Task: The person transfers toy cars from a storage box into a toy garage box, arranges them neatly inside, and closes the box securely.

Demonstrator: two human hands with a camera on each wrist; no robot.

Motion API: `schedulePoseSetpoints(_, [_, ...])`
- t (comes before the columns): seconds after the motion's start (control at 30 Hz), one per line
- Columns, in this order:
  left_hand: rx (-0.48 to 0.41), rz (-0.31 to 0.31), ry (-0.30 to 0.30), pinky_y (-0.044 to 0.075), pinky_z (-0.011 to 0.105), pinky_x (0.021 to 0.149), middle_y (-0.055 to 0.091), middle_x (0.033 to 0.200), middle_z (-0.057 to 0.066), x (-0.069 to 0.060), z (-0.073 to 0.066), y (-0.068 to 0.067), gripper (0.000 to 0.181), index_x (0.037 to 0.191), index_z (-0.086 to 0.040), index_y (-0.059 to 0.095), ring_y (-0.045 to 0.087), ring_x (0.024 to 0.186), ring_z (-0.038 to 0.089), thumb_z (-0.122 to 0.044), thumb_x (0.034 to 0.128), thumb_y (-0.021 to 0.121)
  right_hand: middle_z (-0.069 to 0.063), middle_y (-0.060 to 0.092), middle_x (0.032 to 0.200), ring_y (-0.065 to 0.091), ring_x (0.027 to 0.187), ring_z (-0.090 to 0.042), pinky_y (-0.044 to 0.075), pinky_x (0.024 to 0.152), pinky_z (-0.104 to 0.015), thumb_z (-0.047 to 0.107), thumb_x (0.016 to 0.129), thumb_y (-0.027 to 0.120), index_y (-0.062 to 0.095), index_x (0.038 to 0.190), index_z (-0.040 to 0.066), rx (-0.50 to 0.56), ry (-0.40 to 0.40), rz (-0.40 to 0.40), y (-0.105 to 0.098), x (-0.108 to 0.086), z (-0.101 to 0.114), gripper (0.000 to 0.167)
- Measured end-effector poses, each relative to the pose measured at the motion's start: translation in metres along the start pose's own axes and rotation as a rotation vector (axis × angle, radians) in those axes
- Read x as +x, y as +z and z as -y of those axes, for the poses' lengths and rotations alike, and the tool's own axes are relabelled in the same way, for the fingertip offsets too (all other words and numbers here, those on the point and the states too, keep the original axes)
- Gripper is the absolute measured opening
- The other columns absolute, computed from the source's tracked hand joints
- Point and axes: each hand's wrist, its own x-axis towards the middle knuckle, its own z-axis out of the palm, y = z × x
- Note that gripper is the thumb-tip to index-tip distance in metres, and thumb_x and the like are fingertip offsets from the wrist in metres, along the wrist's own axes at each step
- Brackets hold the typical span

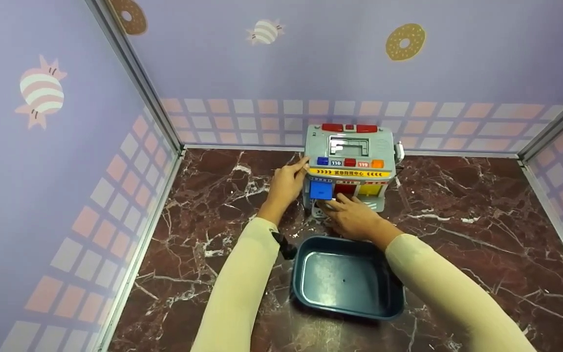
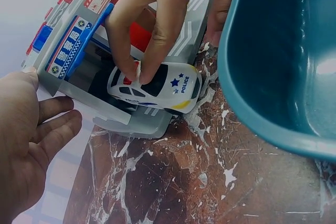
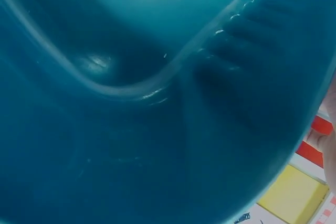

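A grey toy emergency station (image 1: 318,142) stands against the back wall, with a raised blue door (image 1: 321,190), a red door (image 1: 345,189) and a yellow door (image 1: 370,189) along its front. My right hand (image 1: 352,215) pinches a white toy police car (image 2: 178,90) by its red roof light, between thumb and finger. The car's rear end lies inside the bay under the blue door, while its front sticks out over the grey ramp (image 2: 139,124). At the station's left side, my left hand (image 1: 286,183) touches the upper corner, its fingers loosely extended.
Just in front of the station, a dark teal plastic basin (image 1: 298,288) sits on the brown marbled surface (image 1: 457,254). It fills most of the right wrist view. Patterned purple panels (image 1: 311,73) rise at the back and both sides.
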Motion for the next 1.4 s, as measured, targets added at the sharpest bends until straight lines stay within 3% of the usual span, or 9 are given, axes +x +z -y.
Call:
schedulePoseSetpoints(0.3, [-0.011, 0.012, 0.016, 0.059, 0.054, 0.095, 0.077, 0.137, 0.015, 0.000, 0.000, -0.002, 0.043, 0.155, -0.029, 0.066, 0.065, 0.083, 0.031, -0.042, 0.1153, 0.057, -0.010, 0.060, 0.156, 0.053, 0.139, -0.044, 0.052, 0.111, -0.071, 0.028, 0.108, 0.067, 0.061, 0.159, 0.017, -0.022, 0.010, 0.022, -0.003, 0.001, -0.003, 0.053])
schedulePoseSetpoints(0.43, [-0.005, 0.003, 0.013, 0.060, 0.055, 0.101, 0.073, 0.144, 0.013, 0.001, 0.001, -0.001, 0.042, 0.154, -0.029, 0.067, 0.077, 0.105, 0.034, -0.041, 0.1149, 0.058, -0.011, 0.059, 0.158, 0.052, 0.139, -0.044, 0.049, 0.114, -0.072, 0.028, 0.104, 0.070, 0.061, 0.159, 0.016, -0.026, 0.036, 0.030, -0.004, 0.001, -0.003, 0.057])
schedulePoseSetpoints(0.53, [0.002, -0.003, 0.007, 0.059, 0.056, 0.104, 0.073, 0.144, 0.012, 0.001, 0.002, -0.001, 0.042, 0.154, -0.029, 0.068, 0.078, 0.116, 0.035, -0.042, 0.1146, 0.059, -0.012, 0.059, 0.158, 0.052, 0.139, -0.044, 0.049, 0.114, -0.072, 0.026, 0.104, 0.070, 0.062, 0.157, 0.015, -0.015, 0.046, 0.027, -0.006, 0.001, -0.002, 0.055])
schedulePoseSetpoints(0.7, [0.003, -0.010, 0.006, 0.060, 0.057, 0.102, 0.073, 0.144, 0.012, 0.001, 0.002, 0.000, 0.041, 0.153, -0.030, 0.068, 0.077, 0.105, 0.034, -0.042, 0.1142, 0.060, -0.011, 0.061, 0.155, 0.051, 0.143, -0.044, 0.050, 0.114, -0.071, 0.025, 0.108, 0.067, 0.066, 0.153, 0.012, -0.009, 0.061, 0.065, -0.007, 0.006, 0.000, 0.047])
schedulePoseSetpoints(0.93, [-0.011, -0.005, 0.002, 0.059, 0.057, 0.105, 0.072, 0.146, 0.013, 0.001, 0.002, 0.001, 0.041, 0.153, -0.030, 0.068, 0.078, 0.113, 0.035, -0.042, 0.1146, 0.060, -0.015, 0.048, 0.172, 0.043, 0.158, -0.047, 0.043, 0.122, -0.073, 0.026, 0.110, 0.063, 0.061, 0.155, 0.007, -0.003, 0.122, 0.139, -0.013, 0.008, 0.000, 0.050])
schedulePoseSetpoints(1.17, [-0.008, -0.002, -0.009, 0.058, 0.055, 0.108, 0.072, 0.147, 0.010, 0.001, 0.001, 0.000, 0.042, 0.153, -0.030, 0.068, 0.077, 0.120, 0.033, -0.042, 0.1144, 0.060, -0.018, 0.048, 0.170, 0.045, 0.150, -0.049, 0.046, 0.119, -0.071, 0.031, 0.105, 0.070, 0.059, 0.159, 0.012, -0.028, 0.122, 0.129, -0.013, 0.009, -0.001, 0.057])
schedulePoseSetpoints(1.4, [-0.011, 0.000, 0.006, 0.059, 0.056, 0.105, 0.073, 0.145, 0.014, 0.001, 0.001, 0.001, 0.041, 0.153, -0.029, 0.068, 0.076, 0.107, 0.035, -0.041, 0.1145, 0.060, -0.017, 0.043, 0.175, 0.045, 0.149, -0.050, 0.046, 0.118, -0.072, 0.034, 0.104, 0.073, 0.057, 0.161, 0.015, -0.033, 0.138, 0.128, -0.011, 0.010, -0.004, 0.063])
